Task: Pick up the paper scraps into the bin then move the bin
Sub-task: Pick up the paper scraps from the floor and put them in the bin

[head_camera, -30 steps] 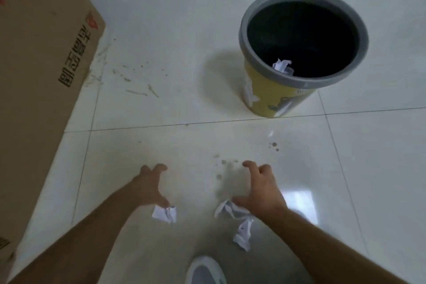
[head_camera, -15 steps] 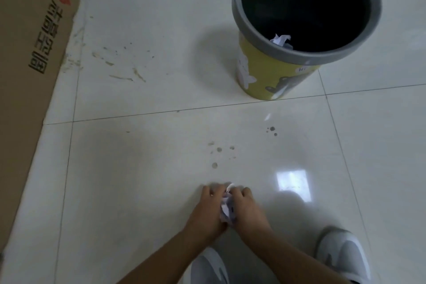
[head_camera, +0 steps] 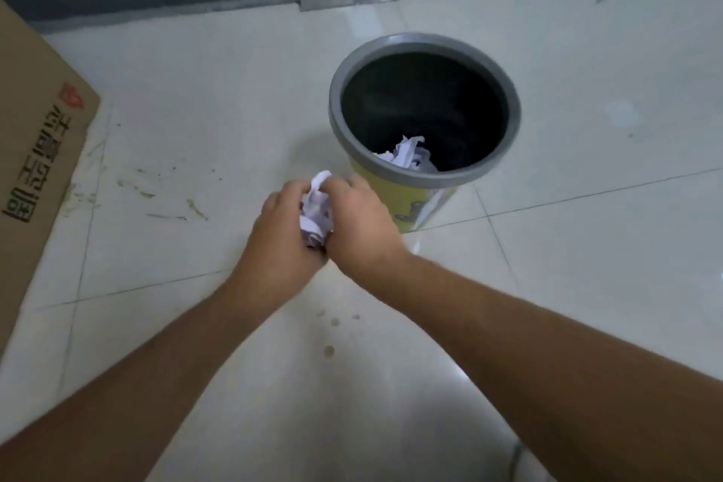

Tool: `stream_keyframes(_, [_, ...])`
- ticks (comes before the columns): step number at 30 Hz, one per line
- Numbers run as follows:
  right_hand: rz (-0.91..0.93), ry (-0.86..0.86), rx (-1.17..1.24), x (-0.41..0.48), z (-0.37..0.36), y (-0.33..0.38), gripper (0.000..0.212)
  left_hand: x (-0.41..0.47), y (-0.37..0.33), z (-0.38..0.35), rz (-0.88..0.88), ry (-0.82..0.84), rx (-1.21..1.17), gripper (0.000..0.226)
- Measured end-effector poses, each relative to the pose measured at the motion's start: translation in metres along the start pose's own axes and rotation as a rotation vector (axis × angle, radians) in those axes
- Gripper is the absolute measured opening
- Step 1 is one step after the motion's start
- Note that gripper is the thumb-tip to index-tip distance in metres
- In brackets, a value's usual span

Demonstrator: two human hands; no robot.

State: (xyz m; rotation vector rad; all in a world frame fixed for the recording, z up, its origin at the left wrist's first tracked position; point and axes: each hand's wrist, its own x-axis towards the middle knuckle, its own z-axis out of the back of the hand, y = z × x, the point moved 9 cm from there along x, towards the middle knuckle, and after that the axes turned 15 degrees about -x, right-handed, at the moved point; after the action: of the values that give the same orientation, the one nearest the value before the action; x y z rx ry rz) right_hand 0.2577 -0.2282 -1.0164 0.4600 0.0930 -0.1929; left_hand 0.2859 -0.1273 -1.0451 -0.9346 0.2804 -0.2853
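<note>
Since the earlier frames both hands have come up off the floor and travelled toward the bin, and the scraps that lay near the person's feet are now gathered between them; no loose paper shows on the near tiles any more. The left hand (head_camera: 283, 233) and right hand (head_camera: 362, 221) are pressed together, closed around a wad of paper scraps (head_camera: 316, 213), with one white corner poking out at the far side above the fingers. The wad hangs in the air just near and left of the bin (head_camera: 424, 176), not yet over its mouth.

The risk, as I judge it, is in the release. The bundle is several separate pieces cupped between two palms rather than one ball, so parting the hands before they pass the near rim could drop pieces onto the floor or against the outside wall. A knock from the right wrist could also tip or slide the bin, which looks light.

The paper is thin, white and sharply creased, easily crushed. The bin is a round drum with a smooth grey rim band, a dark inside and a yellow printed wall; crumpled paper (head_camera: 409, 156) already lies inside against its near wall. The floor (head_camera: 587, 246) is glossy pale tile, speckled with small stains. A flat brown cardboard box (head_camera: 35, 153) lies at the left.
</note>
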Motion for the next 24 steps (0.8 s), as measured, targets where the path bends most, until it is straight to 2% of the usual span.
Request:
stream_keyframes(3, [0.060,-0.140,0.015,0.041,0.089,0.006,0.035,0.056,-0.080,0.031,-0.162,-0.041,-0.028,0.067])
stream_keyframes(7, [0.045,-0.246,-0.077,0.066,0.171,-0.023,0.034,0.105,-0.161,0.015,-0.284,0.014,-0.039,0.072])
stream_keyframes(11, [-0.035,-0.331,-0.108,0.069,0.197,-0.065,0.035,0.120,-0.200,-0.018,-0.339,0.076,-0.001,0.074])
stream_keyframes(15, [-0.017,-0.357,-0.068,0.070,0.203,-0.083,0.041,0.123,-0.208,-0.029,-0.323,0.062,0.038,0.077])
stream_keyframes(17, [-0.018,-0.321,-0.074,0.075,0.199,-0.088,0.051,0.122,-0.207,-0.030,-0.314,0.068,0.006,0.084])
stream_keyframes(21, [-0.016,-0.152,-0.205,0.078,0.180,-0.104,0.099,0.119,-0.187,-0.032,-0.230,0.196,-0.037,0.115])
stream_keyframes(24, [-0.056,-0.100,-0.251,0.076,0.177,-0.124,0.112,0.118,-0.165,-0.023,-0.161,0.218,-0.063,0.121])
